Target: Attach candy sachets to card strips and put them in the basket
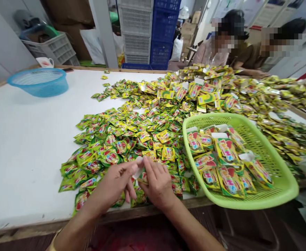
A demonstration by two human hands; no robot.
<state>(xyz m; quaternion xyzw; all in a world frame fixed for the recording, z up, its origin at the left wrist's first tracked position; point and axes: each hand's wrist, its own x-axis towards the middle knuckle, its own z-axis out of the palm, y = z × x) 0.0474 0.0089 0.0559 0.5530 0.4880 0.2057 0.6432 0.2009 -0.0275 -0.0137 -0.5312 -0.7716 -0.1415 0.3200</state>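
Note:
Near the table's front edge, my two hands meet around a small cardboard box (138,171) with a white flap. My right hand (157,181) is closed on its body and covers most of it. The thumb and forefinger of my left hand (116,183) pinch at the white flap, while the other fingers hang loosely below. Under and around both hands spreads a heap of small green and yellow candy packets (111,153). To the right, a light green basket (281,174) holds several filled yellow-green boxes (226,150), some with white flaps up.
A blue basket (40,83) and a white cup (45,62) stand at the far left of the white table (24,150). Flat yellow boxes (207,97) pile up at the back. Two people (215,52) sit across the table. Stacked crates (137,31) stand behind.

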